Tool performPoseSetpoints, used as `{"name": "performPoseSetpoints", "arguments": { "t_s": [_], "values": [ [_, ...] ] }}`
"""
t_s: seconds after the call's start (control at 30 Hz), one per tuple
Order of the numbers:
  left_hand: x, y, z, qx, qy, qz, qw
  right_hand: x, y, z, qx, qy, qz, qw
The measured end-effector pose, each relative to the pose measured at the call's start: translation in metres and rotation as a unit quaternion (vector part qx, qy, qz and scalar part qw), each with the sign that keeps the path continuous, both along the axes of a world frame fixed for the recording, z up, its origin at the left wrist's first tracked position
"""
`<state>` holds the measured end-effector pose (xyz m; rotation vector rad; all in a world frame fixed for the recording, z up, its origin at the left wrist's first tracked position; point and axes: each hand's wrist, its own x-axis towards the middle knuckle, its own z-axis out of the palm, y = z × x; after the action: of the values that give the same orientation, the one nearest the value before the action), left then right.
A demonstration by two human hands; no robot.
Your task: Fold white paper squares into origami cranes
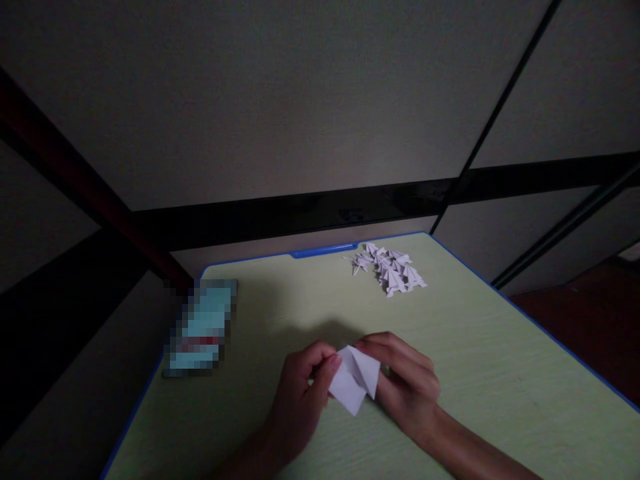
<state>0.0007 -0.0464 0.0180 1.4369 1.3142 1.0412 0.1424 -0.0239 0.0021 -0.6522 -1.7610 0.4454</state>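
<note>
A small white folded paper point(349, 388) is held up between both hands over the near part of the table. One flap on its right side stands raised from the rest. My left hand point(305, 387) pinches its left corner, thumb on top. At the right edge, my right hand point(405, 377) grips the flap side, with its thumb partly hidden behind the paper. Farther off, to the right, lies a cluster of several folded white paper figures point(393, 270).
The pale green table point(480, 360) has a blue rim and a blue pen groove point(325, 251) at its far edge. A blurred-out flat device point(203, 327) with a bright screen rests at the left. Behind the table stands a grey panelled wall point(300, 100) with a black band.
</note>
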Motion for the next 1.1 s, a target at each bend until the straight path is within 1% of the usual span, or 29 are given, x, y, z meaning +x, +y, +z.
{"name": "performPoseSetpoints", "arguments": {
  "t_s": [0.17,0.27,0.37,0.43,0.5,0.63,0.7,0.87,1.0,1.1],
  "values": [
    [0.001,-0.002,0.001,0.033,0.048,-0.02,0.998,0.001,-0.001,0.001,0.017,-0.011,-0.013,1.0],
    [0.002,-0.004,0.0,0.054,0.092,-0.016,0.994,0.0,-0.001,0.002,0.034,-0.039,-0.029,0.998],
    [0.001,-0.005,-0.004,0.072,0.128,-0.004,0.989,-0.001,0.0,0.001,0.053,-0.074,-0.047,0.995],
    [0.001,-0.004,-0.008,0.067,0.125,0.003,0.99,-0.002,0.001,0.0,0.062,-0.098,-0.047,0.992],
    [0.001,-0.002,-0.009,0.045,0.093,0.005,0.995,-0.002,0.002,0.0,0.074,-0.124,-0.039,0.989],
    [0.001,0.003,-0.007,-0.017,0.006,0.007,1.0,-0.002,0.004,-0.001,0.083,-0.172,-0.02,0.981],
    [0.001,0.005,-0.006,-0.032,-0.009,0.007,0.999,-0.002,0.004,-0.002,0.081,-0.179,-0.011,0.98],
    [-0.001,0.006,-0.007,-0.01,0.024,0.017,1.0,-0.002,0.003,-0.004,0.065,-0.161,0.008,0.985],
    [-0.003,0.005,-0.007,0.033,0.072,0.043,0.996,-0.003,0.002,-0.002,0.054,-0.139,0.009,0.989],
    [-0.003,0.006,-0.008,0.049,0.079,0.063,0.994,-0.005,0.001,0.001,0.052,-0.168,0.007,0.984]
  ]
}}
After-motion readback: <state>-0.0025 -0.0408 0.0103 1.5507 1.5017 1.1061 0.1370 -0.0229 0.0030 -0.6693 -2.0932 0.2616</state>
